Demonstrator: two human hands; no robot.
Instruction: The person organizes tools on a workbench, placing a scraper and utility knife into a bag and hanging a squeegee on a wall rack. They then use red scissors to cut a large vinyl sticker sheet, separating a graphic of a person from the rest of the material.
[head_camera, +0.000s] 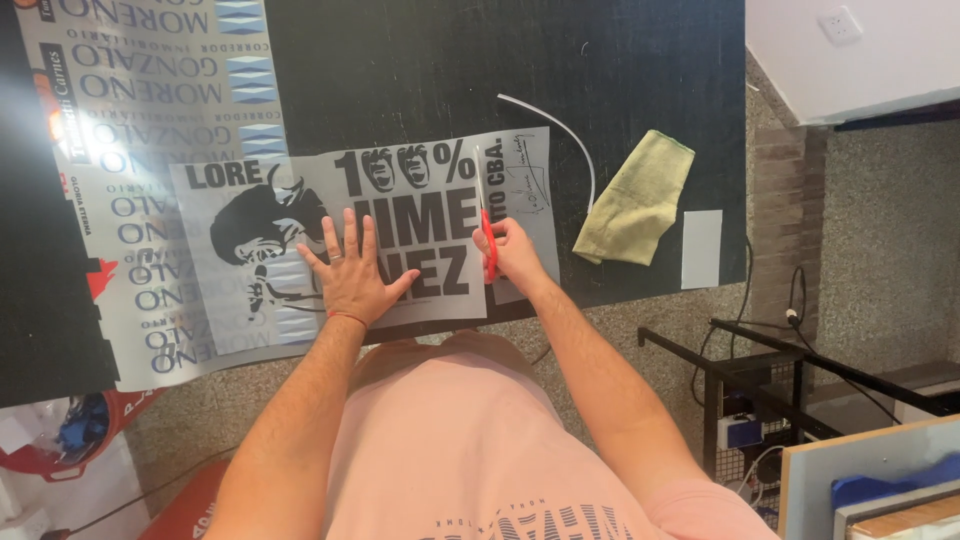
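Left hand (352, 268) is lying open, fingers spread, pressing the grey printed film sheet (300, 180) flat on the black table (420, 60). Right hand (512, 252) is gripping red-handled scissors (487, 235), cutting the sheet.

My grey printed sheet (400, 230) with black lettering and a face lies flat at the near edge of the bench (620, 60); my red-handled scissors (487, 235) cut across its right part.
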